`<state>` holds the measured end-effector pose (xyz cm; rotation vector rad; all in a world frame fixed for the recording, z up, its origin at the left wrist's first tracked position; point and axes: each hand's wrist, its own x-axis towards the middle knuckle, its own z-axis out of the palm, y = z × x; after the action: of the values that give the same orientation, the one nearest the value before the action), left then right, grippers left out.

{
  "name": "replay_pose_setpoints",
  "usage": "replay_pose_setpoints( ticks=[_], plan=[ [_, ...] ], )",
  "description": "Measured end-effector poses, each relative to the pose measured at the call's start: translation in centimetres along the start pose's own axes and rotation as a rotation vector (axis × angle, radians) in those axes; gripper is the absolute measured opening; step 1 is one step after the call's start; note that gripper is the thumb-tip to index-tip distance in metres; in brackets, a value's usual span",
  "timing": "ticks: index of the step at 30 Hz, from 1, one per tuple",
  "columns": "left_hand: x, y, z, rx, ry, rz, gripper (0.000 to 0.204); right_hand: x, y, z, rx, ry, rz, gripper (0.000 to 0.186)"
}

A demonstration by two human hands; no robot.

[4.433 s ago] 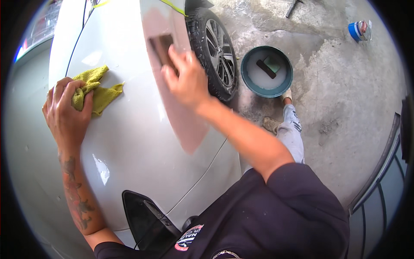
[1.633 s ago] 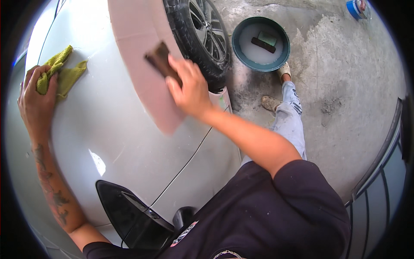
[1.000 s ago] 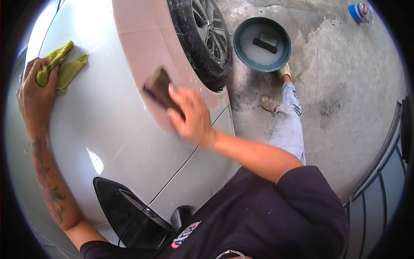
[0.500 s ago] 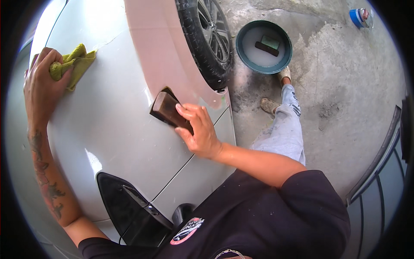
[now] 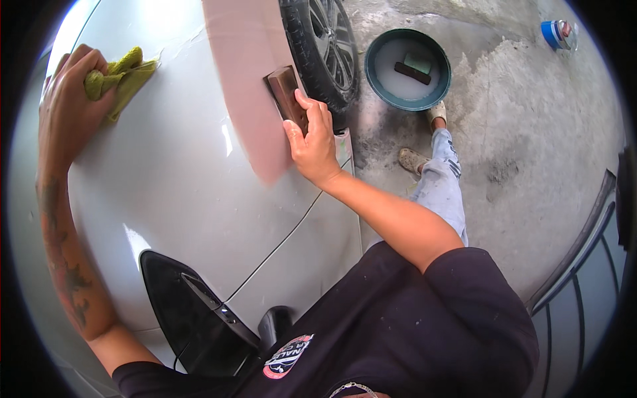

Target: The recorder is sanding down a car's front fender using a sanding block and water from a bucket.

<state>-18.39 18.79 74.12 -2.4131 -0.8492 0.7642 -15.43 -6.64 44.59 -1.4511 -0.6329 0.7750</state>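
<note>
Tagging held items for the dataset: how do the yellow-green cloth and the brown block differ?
Form: the yellow-green cloth is soft and bunched; the brown block is a straight-edged bar.
Hold: the cloth is in the left hand, the block in the right hand.
Place: the cloth is at the pale car panel; the block is over the pink patch, near the tyre.
Shared: both are hand-held at the car body.

It is bright here. The shiny car (image 5: 179, 166) glows almost white at the upper left, with small white glare spots lower down. The floor (image 5: 531, 159) is dark and shadowy near the wheel (image 5: 328, 50). The grey panels (image 5: 580, 298) at the lower right look bent. The corners are black. The middle looks sharp.
</note>
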Motion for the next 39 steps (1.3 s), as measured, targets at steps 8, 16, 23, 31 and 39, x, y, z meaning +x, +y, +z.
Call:
replay_pose_setpoints(
  ticks=[8,16,23,31,39],
  plan=[
    [-1.1,0.2,-0.6,-0.055,-0.008,0.117,0.023,-3.1,-2.6,-0.4,0.036,-0.16,-0.202,0.055],
    [-4.9,8.6,-1.1,-0.21,-0.27,0.601,0.039,-4.8,-5.0,-0.4,0.082,-0.117,-0.133,0.05],
    [-2.8,5.8,-1.1,-0.125,-0.215,0.434,0.037,2.4,-0.6,1.2,0.036,0.015,0.041,0.051],
    [-2.4,4.1,-2.3,-0.106,-0.183,0.325,0.031,0.8,-3.4,1.1,0.055,-0.085,-0.118,0.053],
    [-1.6,2.1,-1.4,-0.073,-0.103,0.226,0.03,-0.4,-5.1,0.6,0.046,-0.078,-0.152,0.058]
  ],
)
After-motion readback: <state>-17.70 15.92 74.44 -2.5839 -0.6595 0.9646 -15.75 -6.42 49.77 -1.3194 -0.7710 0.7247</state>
